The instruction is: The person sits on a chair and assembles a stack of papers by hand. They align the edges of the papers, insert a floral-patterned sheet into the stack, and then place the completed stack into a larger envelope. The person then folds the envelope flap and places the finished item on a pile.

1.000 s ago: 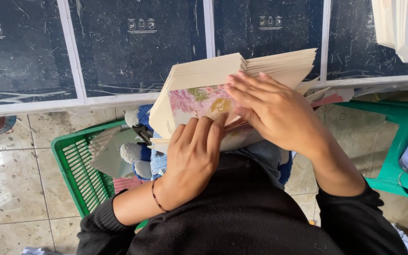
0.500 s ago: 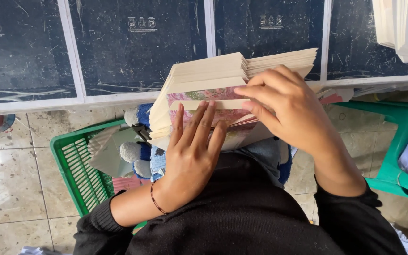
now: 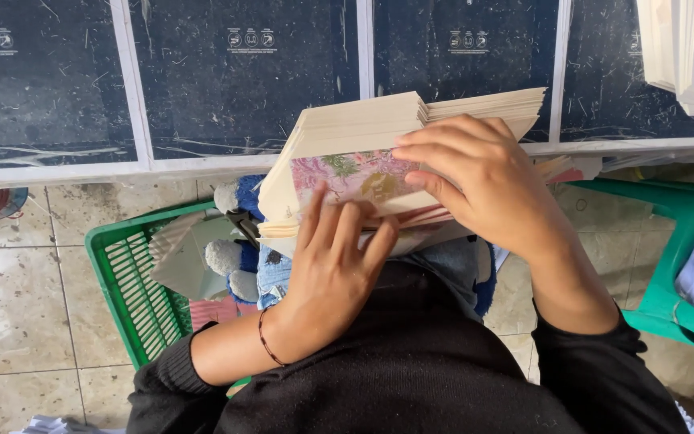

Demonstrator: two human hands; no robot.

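close head view, steeply downward
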